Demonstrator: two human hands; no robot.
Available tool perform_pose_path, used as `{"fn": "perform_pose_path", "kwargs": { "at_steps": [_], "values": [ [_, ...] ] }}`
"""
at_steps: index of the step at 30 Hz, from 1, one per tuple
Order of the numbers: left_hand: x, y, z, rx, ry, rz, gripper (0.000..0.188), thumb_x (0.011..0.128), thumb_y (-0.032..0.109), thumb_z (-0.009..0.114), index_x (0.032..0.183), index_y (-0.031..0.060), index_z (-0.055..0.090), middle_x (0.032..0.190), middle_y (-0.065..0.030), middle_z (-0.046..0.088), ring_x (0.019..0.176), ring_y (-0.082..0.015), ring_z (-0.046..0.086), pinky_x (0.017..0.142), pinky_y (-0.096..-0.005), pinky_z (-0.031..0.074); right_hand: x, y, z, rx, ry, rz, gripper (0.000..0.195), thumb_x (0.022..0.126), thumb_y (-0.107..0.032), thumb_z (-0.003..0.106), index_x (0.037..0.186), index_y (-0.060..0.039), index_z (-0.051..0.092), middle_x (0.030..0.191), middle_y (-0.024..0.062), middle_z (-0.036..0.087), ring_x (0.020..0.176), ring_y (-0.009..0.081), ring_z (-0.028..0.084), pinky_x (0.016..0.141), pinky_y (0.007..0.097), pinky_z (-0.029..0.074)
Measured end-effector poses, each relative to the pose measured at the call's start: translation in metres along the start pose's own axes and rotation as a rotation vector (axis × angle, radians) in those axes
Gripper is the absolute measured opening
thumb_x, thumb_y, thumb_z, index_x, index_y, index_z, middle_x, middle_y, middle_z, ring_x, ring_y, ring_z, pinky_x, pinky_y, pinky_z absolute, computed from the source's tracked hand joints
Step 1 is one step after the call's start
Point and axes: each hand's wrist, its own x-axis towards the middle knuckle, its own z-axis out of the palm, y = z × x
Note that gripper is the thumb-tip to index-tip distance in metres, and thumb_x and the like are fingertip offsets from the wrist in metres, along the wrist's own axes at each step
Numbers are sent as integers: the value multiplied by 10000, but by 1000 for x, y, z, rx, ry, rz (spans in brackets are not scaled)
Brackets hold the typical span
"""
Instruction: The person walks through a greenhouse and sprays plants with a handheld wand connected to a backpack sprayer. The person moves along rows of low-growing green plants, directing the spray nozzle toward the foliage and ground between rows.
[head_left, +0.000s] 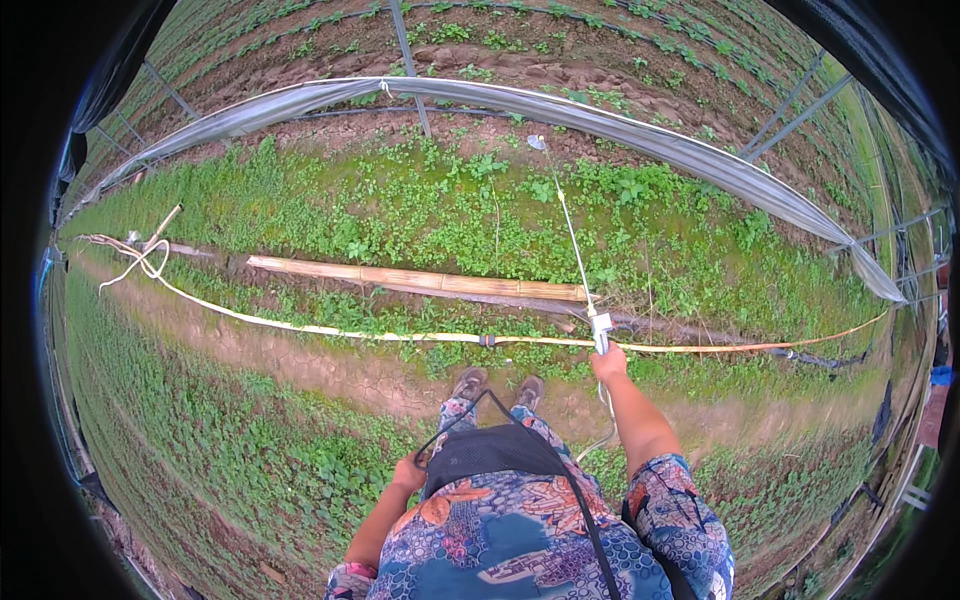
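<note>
My right hand (609, 364) is wrapped around the white handle of a sprayer wand (600, 330), arm stretched forward. The wand's thin metal lance (576, 244) points away over the weeds and ends in a cone-shaped nozzle head (537, 142). From beneath the handle a pale thin hose (609, 420) runs down beside my body. At my left side, my left hand (409, 472) is by my waist, next to a black cord (439, 433); its fingers are partly hidden, so a grip on the cord cannot be made out. A black waist pouch (502, 448) covers my front.
A split bamboo pole (420, 280) lies across the ground ahead. Nearer my shoes (470, 382) runs a long pale hose (300, 328) with a coupling (487, 340), tangled at left. Beyond the low weeds hangs a rolled plastic sheet (600, 112), along metal posts (409, 64).
</note>
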Motion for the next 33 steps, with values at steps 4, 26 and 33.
{"fn": "perform_pose_path", "kwargs": {
  "at_steps": [4, 26, 33],
  "values": [
    [-12, 3, -8, -118, 11, 0, 227, 843, 174, 542, 1014, 59, 637, 872, -199, 653, 853, -314, 649, 745, -344, 496, 8, -33, 12, -9, -41, -54, 387, 726, -218, 658, 1059, -32, 596, 975, 218, 654, 938, 360, 628, 852, 416, 488],
    [-5, -39, 1, -229, 4, -37, 263, 854, 271, 544, 985, 65, 641, 885, -197, 663, 848, -330, 653, 736, -402, 500, 50, -142, 13, -167, -7, -79, 419, 734, -200, 633, 1109, -22, 580, 1054, 227, 634, 1018, 347, 606, 894, 404, 475],
    [3, -40, 4, -196, 19, -8, 268, 848, 269, 530, 977, 59, 636, 902, -202, 661, 870, -343, 648, 761, -390, 500, 61, -109, -13, -148, 40, -30, 442, 729, -222, 647, 1124, -34, 579, 1063, 218, 634, 1022, 344, 607, 898, 402, 474]
  ]
}}
